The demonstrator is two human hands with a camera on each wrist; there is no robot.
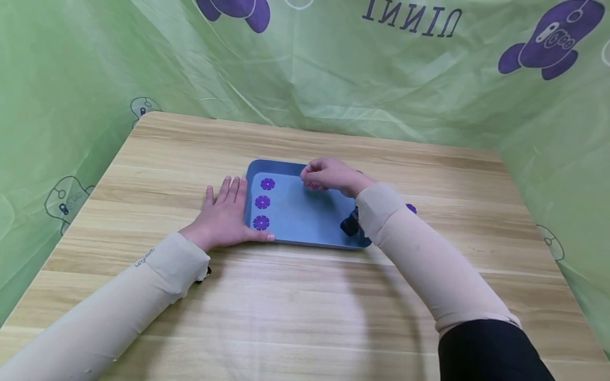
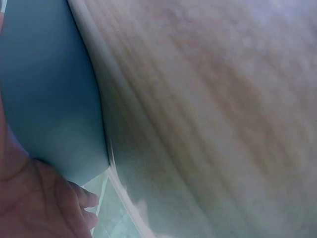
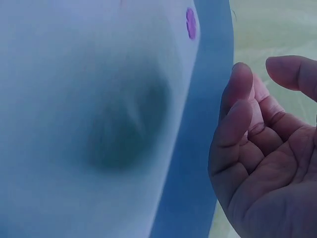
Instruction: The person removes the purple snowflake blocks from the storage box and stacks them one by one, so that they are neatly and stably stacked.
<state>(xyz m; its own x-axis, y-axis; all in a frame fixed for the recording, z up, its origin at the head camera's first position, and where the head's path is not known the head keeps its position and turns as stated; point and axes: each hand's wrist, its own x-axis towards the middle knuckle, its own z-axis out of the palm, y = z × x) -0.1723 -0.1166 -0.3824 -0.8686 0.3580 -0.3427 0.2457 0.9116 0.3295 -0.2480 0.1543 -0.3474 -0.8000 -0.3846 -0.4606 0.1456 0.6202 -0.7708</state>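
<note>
A shallow blue tray point(image 1: 310, 211) lies on the wooden table. Three purple notched discs point(image 1: 262, 202) form a column along its left side. My left hand point(image 1: 226, 217) lies flat with straight fingers against the tray's left wall, its thumb along the front rim. In the left wrist view, the palm point(image 2: 39, 203) is beside the tray's wall. Over the tray's back part hovers my right hand point(image 1: 331, 174). Its fingers are loosely bent, and the right wrist view shows a gap between thumb and fingertips, with nothing held there. One disc point(image 3: 191, 24) also appears in that view.
Another purple disc point(image 1: 411, 208) is on the table right of the tray, partly hidden by the right sleeve point(image 1: 419, 259). A black wrist device point(image 1: 350, 225) hangs over the tray's right front corner. Green printed sheeting point(image 1: 333, 84) stands behind the table.
</note>
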